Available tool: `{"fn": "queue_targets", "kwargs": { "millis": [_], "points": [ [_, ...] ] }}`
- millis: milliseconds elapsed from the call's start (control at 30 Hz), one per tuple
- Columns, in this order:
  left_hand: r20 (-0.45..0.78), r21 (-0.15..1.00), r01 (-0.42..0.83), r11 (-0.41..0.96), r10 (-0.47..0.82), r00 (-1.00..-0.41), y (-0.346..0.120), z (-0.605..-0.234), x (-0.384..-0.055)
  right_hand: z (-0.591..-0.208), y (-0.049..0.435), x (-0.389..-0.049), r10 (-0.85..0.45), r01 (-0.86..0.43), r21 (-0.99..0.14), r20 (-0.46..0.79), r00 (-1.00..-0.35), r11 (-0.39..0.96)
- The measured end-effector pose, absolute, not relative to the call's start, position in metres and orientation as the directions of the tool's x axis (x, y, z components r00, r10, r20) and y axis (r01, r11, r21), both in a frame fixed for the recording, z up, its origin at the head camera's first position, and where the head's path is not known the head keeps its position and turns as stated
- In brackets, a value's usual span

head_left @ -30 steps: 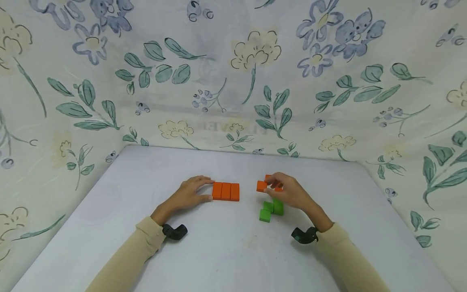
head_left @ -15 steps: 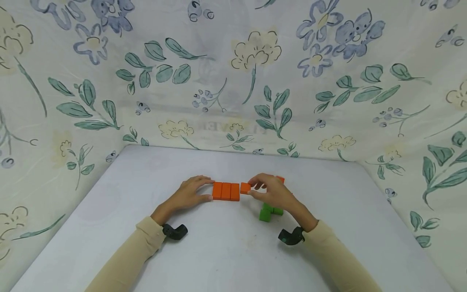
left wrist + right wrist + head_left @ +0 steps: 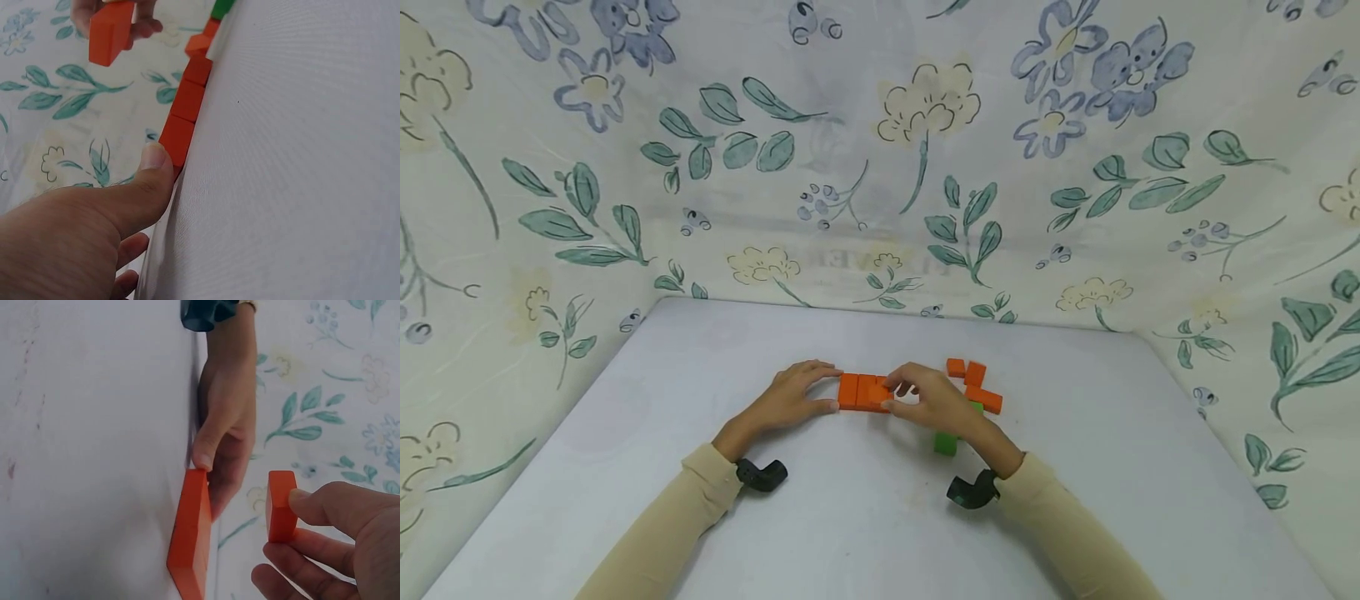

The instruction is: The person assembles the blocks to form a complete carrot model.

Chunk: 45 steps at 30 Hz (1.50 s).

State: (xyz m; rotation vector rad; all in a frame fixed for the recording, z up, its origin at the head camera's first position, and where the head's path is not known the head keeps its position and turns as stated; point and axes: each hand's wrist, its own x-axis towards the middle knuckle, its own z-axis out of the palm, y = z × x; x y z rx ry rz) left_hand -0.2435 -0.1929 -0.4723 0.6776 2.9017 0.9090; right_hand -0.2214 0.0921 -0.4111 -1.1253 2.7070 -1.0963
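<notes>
A flat row of orange blocks [image 3: 847, 390] lies side by side on the white table. My left hand [image 3: 782, 404] holds the row's left end, thumb at the near corner and a finger at the far corner; the thumb [image 3: 154, 157] shows against the end block in the left wrist view. Between the thumb and fingers of my right hand [image 3: 934, 402] is another orange block [image 3: 281, 506], pinched and raised above the row. In the left wrist view this held block [image 3: 109, 34] hangs apart from the row, and in the head view it overlaps the row's right part.
To the right lie loose orange blocks [image 3: 984, 399], with green blocks [image 3: 946, 443] in front of them, partly hidden by my right hand. A flowered cloth [image 3: 880, 208] rises behind the white table [image 3: 865, 517].
My right hand has carried the orange block leftward from the loose blocks to over the row. That uncovers the loose orange blocks. My left hand has stayed at the row's end.
</notes>
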Motion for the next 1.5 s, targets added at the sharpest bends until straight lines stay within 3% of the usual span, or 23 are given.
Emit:
{"fn": "queue_targets", "kwargs": {
  "millis": [400, 700, 1167, 1500],
  "points": [
    [0.107, 0.55, 0.407, 0.729, 0.422, -0.9, -0.191, -0.471, -0.242, -0.427, 0.073, -0.22, -0.626, -0.596, -0.621, 0.208, -0.751, 0.509],
    [0.104, 0.556, 0.408, 0.724, 0.427, -0.898, -0.19, -0.47, -0.241, -0.442, 0.064, -0.216, -0.586, -0.529, -0.633, 0.143, -0.798, 0.566],
    [0.102, 0.569, 0.399, 0.72, 0.419, -0.902, -0.192, -0.471, -0.242, -0.456, 0.059, -0.214, -0.565, -0.591, -0.556, 0.244, -0.788, 0.584],
    [0.111, 0.572, 0.402, 0.715, 0.418, -0.901, -0.193, -0.471, -0.242, -0.462, 0.057, -0.213, -0.592, -0.687, -0.386, 0.349, -0.727, 0.616]
  ]
}}
